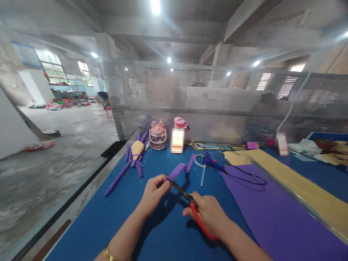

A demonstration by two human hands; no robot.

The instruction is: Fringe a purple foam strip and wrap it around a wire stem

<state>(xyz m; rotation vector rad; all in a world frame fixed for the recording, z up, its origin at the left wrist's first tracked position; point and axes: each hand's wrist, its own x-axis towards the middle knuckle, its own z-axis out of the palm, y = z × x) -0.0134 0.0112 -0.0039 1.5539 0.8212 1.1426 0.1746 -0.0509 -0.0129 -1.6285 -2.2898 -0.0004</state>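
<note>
My left hand (155,192) pinches one end of a purple strip (178,170) between thumb and fingers. The strip stretches away from me and bends near its far end, above the blue table. My right hand (208,212) is wrapped around the red handles of a pair of scissors (199,221). The dark blades point up and left, with their tips at the strip close to my left fingertips. Whether the blades have the strip between them, I cannot tell. Beyond the right hand lies a blue glue gun (213,162) with a clear glue stick (203,176) near it.
Purple flower stems with a yellow piece (137,149) lie at the left. A pink jar (157,136) and a pink-lidded bottle (179,123) stand at the back before a perforated metal screen (190,98). A large purple sheet (272,203) and yellow sheets (299,174) cover the right side.
</note>
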